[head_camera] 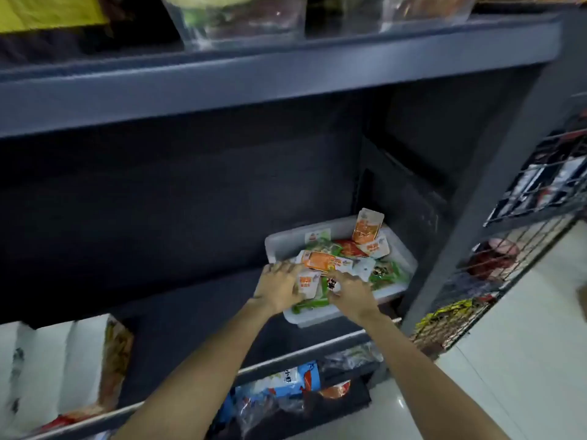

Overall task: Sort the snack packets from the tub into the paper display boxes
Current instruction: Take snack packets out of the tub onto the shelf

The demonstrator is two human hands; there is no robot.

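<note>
Reaching into the tub (401, 253) with both hands; it sits at the right end of the middle shelf (203, 293), pushed up against the right upright. Left hand (279, 285) is at the tub's near-left rim, fingers spread fairly straight over the heap, fingertips touching the near-left end of an orange packet (327, 261) and a small white-orange packet (307, 282) just under it. Can't tell whether anything is actually pinched, looks more like pressing or raking. Right hand (351, 292) is over the tub's near edge, fingers curled down onto a small packet with dark print (332, 284); grip itself is hidden by the knuckles, so can't call it. Key relation: the orange packet lies on top of the pile with its long axis running left-right, slightly tilted, directly beyond both sets of fingertips; left hand is nearer, already at its end. Judgement: the next pick is easiest from that left end, a pinch along the short side. Contents are small flat sealed sachets, orange-white and green, loosely piled, one orange packet (367, 226) standing upright against the far-right wall. Glossy film, probably slippery and prone to sliding off each other. White paper boxes (79, 357) stand at the shelf's near-left end, well apart from the tub.
</note>
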